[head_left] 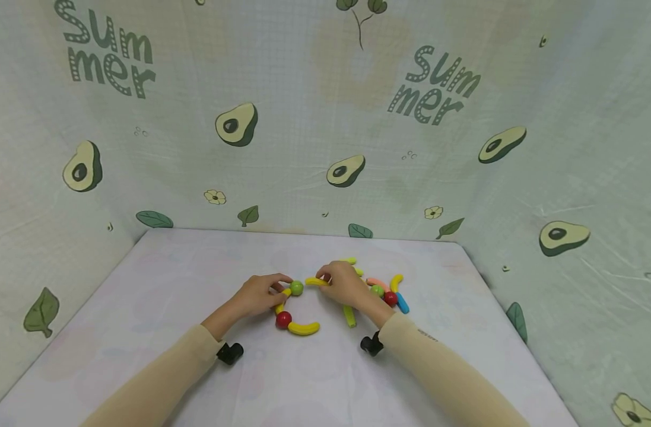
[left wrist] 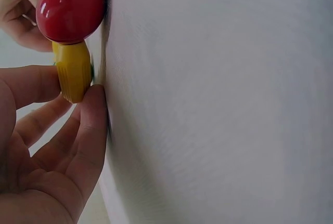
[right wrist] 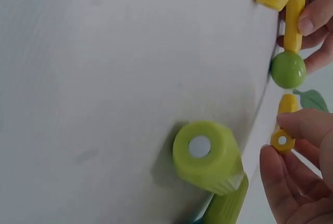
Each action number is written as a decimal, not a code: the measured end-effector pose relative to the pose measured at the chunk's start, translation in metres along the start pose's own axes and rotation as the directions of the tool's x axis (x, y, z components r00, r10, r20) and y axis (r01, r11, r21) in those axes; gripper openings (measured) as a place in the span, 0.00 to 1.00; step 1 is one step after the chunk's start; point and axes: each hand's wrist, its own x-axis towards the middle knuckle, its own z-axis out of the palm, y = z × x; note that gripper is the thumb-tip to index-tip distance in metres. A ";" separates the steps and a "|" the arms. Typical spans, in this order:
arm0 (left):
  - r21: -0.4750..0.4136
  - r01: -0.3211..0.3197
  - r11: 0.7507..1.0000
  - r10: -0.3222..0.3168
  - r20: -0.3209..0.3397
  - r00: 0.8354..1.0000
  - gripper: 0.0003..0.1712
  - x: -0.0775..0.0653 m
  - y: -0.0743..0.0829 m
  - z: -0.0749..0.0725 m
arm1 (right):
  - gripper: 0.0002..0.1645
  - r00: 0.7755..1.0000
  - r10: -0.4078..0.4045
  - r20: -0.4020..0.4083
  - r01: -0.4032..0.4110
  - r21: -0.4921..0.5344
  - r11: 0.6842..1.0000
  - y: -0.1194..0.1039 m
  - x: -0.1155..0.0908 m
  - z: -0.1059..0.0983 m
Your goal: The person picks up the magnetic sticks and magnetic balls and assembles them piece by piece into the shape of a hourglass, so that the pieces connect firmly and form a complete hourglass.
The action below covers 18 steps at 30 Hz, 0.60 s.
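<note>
Avocado-printed cloth (head_left: 293,77) hung behind and beside a pale tabletop (head_left: 282,385). At the left of the work, the person's left hand (head_left: 257,295) was partly closed, thumb and fingers pinching a curved yellow rod (head_left: 279,309) from either side. That rod ran between a red ball (head_left: 283,320) at its near end and a green ball (head_left: 297,288) at its far end, touching both; from the red ball a near yellow rod (head_left: 304,328) reached rightward. So four pieces already stood linked in an open curve.

Next came a loose yellow rod (head_left: 316,281), pinched between thumb and fingertips of the right hand (head_left: 346,283), its tip just short of the green ball — that join looked not yet made. A pale disc showed on the rod's other end.

Beside the right wrist lay a lime rod (head_left: 349,316), with more lime rods (head_left: 349,260) half hidden beyond the hand. Farther right, a pink rod (head_left: 377,282), a second green ball (head_left: 377,291), a second red ball (head_left: 390,298), another yellow rod (head_left: 397,283) and a blue rod (head_left: 402,303) lay close together — apparently outside the curve, which seemed only partway built.
</note>
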 end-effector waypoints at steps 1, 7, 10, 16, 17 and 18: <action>0.002 0.000 1.000 0.000 0.000 1.000 0.23 0.000 0.000 0.000 | 0.12 1.000 0.002 0.003 -0.002 0.002 1.000 -0.001 0.000 0.001; -0.001 -0.002 1.000 0.002 -0.003 1.000 0.22 0.000 0.002 0.000 | 0.12 1.000 0.014 0.018 -0.014 -0.004 1.000 -0.003 -0.002 0.005; 0.001 0.001 1.000 -0.001 -0.007 1.000 0.22 -0.001 0.003 0.000 | 0.12 1.000 0.023 0.019 -0.023 0.003 1.000 -0.003 -0.003 0.007; 0.021 0.017 1.000 -0.017 -0.013 1.000 0.23 -0.001 0.002 0.002 | 0.16 0.997 0.039 0.068 -0.044 0.063 0.997 -0.001 -0.006 0.010; 0.022 0.018 1.000 -0.018 -0.013 1.000 0.23 -0.001 0.002 0.002 | 0.17 0.996 0.039 0.077 -0.045 0.076 0.996 -0.001 -0.007 0.010; 0.023 0.017 1.000 -0.017 -0.013 1.000 0.24 -0.002 0.002 0.001 | 0.18 0.996 0.040 0.084 -0.047 0.086 0.995 -0.001 -0.007 0.010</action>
